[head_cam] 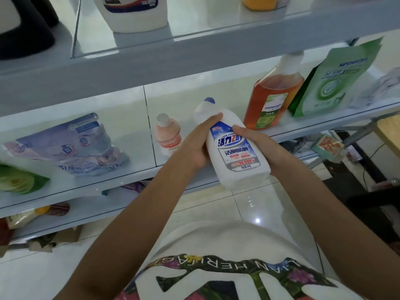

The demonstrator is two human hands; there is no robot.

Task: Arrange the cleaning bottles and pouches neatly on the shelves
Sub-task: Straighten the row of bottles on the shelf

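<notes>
Head view: left hand (200,146) and right hand (257,146) fingers grip white bottle (236,156).

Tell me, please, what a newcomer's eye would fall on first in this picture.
The white bottle with a blue cap draws the eye first: it is held tilted at the centre, the left hand and right hand gripping its sides in front of the middle shelf. Next come the orange bottle and green pouch standing on that shelf to the right, and the pale blue pouch slumped at its left.
</notes>
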